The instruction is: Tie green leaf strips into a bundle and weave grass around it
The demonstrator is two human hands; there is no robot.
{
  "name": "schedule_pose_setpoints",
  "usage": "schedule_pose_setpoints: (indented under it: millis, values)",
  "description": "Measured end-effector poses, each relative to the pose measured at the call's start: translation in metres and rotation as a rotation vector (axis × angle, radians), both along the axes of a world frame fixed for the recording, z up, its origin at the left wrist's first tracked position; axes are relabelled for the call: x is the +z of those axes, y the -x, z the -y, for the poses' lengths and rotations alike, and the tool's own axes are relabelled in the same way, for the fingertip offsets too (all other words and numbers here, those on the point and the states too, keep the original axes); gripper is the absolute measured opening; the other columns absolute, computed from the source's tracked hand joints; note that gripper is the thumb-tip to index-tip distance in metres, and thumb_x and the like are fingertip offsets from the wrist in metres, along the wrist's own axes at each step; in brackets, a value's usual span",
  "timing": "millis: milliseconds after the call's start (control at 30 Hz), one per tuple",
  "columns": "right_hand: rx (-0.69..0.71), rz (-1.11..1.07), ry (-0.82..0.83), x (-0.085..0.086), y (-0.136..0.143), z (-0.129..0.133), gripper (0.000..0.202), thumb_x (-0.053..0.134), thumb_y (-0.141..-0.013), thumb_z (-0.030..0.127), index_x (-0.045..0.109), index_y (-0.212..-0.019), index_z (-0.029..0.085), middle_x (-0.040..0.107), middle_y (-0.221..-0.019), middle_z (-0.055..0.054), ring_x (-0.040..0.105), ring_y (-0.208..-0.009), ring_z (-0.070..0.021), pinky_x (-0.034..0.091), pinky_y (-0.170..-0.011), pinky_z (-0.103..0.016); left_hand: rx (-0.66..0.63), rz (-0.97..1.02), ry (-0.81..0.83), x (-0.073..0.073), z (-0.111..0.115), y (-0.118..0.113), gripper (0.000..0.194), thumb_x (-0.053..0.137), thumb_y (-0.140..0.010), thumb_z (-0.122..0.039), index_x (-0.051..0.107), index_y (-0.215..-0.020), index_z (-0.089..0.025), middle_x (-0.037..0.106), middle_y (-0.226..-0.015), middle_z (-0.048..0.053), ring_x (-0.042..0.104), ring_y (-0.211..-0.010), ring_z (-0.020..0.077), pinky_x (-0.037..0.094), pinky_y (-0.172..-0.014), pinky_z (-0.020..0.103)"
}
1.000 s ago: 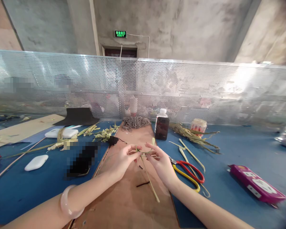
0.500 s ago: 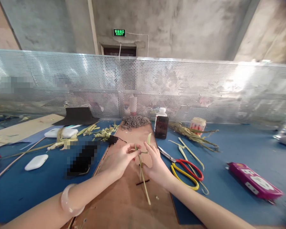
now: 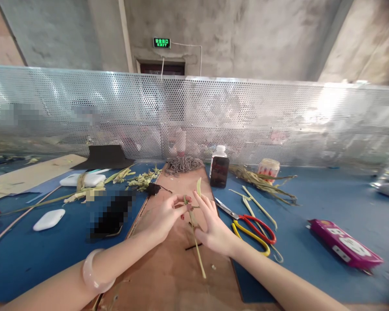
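My left hand [image 3: 167, 217] pinches a pale green plant strip [image 3: 198, 255] between thumb and fingertips, above a wooden board [image 3: 168, 276]. The strip's long end slants down toward me, over a short dark line on the board. My right hand [image 3: 215, 226] is on the other side, its fingers closed on another part of the strip. A pale, leaf-like end [image 3: 199, 188] sticks up past its fingertips. Where the strip crosses between the hands, the fingers partly cover it. Scissors [image 3: 251, 229] with red and yellow handles lie right of my right hand.
Behind the board's far end stands a dark bottle with a white cap [image 3: 219, 168], beside grey cord [image 3: 184, 165]. Dry plant bundles [image 3: 266, 183], a purple pouch [image 3: 346, 244], a phone [image 3: 112, 216] and a white case [image 3: 49, 220] lie around. A perforated metal screen [image 3: 246, 116] stands behind.
My right hand has shifted slightly, and its fingers look a little straighter. The upright strip end leans further left. My left hand keeps its pinch in nearly the same place.
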State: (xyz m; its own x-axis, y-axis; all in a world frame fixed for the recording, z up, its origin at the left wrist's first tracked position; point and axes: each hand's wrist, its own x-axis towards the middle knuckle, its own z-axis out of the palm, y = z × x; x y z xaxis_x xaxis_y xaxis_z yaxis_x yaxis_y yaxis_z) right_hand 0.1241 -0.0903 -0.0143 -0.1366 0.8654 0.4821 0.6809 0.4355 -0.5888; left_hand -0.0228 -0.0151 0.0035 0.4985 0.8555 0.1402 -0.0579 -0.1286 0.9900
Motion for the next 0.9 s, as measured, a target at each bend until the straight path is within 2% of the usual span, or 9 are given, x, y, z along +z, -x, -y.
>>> schedule_pose_setpoints:
  millis: [133,333,433,533,600,667,767,833,900]
  values:
    - [0.003,0.014,-0.006,-0.001,0.000,-0.001,0.090,0.046,-0.063,0.008,0.013,-0.146,0.023,0.031,-0.141,-0.009,0.026,-0.129,-0.0286,0.022,-0.107,-0.051,-0.006,-0.009,0.005,0.001,0.001,0.000,0.035,0.068,-0.070,-0.030,0.063,-0.101,-0.015,0.065,-0.101,0.009,0.058,-0.069,0.0137,0.039,-0.057,0.024]
    - [-0.058,0.058,-0.033,-0.008,0.003,-0.010,0.082,0.055,-0.071,0.016,0.019,-0.145,0.022,0.038,-0.137,-0.013,0.032,-0.127,-0.0305,0.023,-0.105,-0.054,-0.012,-0.005,-0.001,0.001,0.002,-0.001,0.032,0.067,-0.072,-0.031,0.062,-0.100,-0.015,0.066,-0.099,0.009,0.060,-0.078,0.0160,0.042,-0.059,0.023]
    - [-0.074,0.052,-0.025,-0.009,0.003,-0.013,0.080,0.059,-0.074,0.022,0.020,-0.144,0.023,0.039,-0.137,-0.013,0.033,-0.129,-0.0304,0.020,-0.106,-0.055,-0.025,-0.001,-0.022,0.000,0.001,-0.001,0.030,0.067,-0.073,-0.031,0.062,-0.098,-0.015,0.066,-0.099,0.010,0.061,-0.083,0.0189,0.043,-0.059,0.024]
    - [-0.078,0.001,-0.014,-0.008,0.002,-0.013,0.074,0.058,-0.076,0.023,0.025,-0.143,0.025,0.042,-0.136,-0.012,0.034,-0.128,-0.0288,0.017,-0.108,-0.056,-0.040,-0.007,-0.037,-0.002,0.000,-0.001,0.031,0.066,-0.074,-0.032,0.061,-0.100,-0.014,0.066,-0.098,0.010,0.061,-0.078,0.0177,0.043,-0.058,0.024]
    - [-0.084,-0.070,-0.011,-0.008,0.002,-0.013,0.069,0.058,-0.077,0.023,0.030,-0.140,0.026,0.045,-0.132,-0.010,0.039,-0.124,-0.0276,0.021,-0.107,-0.055,-0.058,0.002,-0.046,-0.003,-0.001,-0.001,0.030,0.065,-0.075,-0.032,0.061,-0.100,-0.015,0.066,-0.098,0.009,0.060,-0.071,0.0151,0.043,-0.057,0.024]
    - [-0.078,-0.172,-0.009,-0.007,0.002,-0.012,0.064,0.061,-0.078,0.027,0.037,-0.137,0.026,0.049,-0.126,-0.009,0.044,-0.118,-0.0260,0.031,-0.103,-0.050,-0.072,0.011,-0.047,-0.004,-0.001,0.000,0.029,0.064,-0.076,-0.033,0.061,-0.100,-0.017,0.065,-0.101,0.008,0.060,-0.070,0.0144,0.044,-0.058,0.024]
    - [-0.056,-0.332,0.010,-0.003,0.002,-0.010,0.055,0.063,-0.078,0.034,0.046,-0.129,0.024,0.053,-0.120,-0.009,0.051,-0.108,-0.0229,0.042,-0.094,-0.041,-0.060,-0.002,-0.055,-0.003,-0.001,0.001,0.029,0.063,-0.077,-0.034,0.060,-0.101,-0.019,0.065,-0.105,0.007,0.062,-0.083,0.0179,0.046,-0.064,0.025]
    - [-0.036,-0.391,0.025,0.001,0.002,-0.009,0.046,0.062,-0.080,0.036,0.051,-0.123,0.024,0.055,-0.117,-0.008,0.054,-0.103,-0.0209,0.044,-0.090,-0.038,-0.035,-0.022,-0.072,-0.002,-0.001,0.001,0.029,0.064,-0.076,-0.034,0.060,-0.101,-0.019,0.065,-0.104,0.008,0.061,-0.090,0.0197,0.045,-0.067,0.026]
    - [-0.020,-0.398,0.009,0.004,0.002,-0.008,0.038,0.061,-0.081,0.036,0.055,-0.117,0.025,0.057,-0.114,-0.007,0.055,-0.100,-0.0201,0.045,-0.089,-0.037,-0.022,-0.033,-0.084,-0.002,-0.002,0.001,0.030,0.064,-0.076,-0.035,0.060,-0.101,-0.018,0.065,-0.102,0.008,0.060,-0.087,0.0192,0.044,-0.066,0.026]
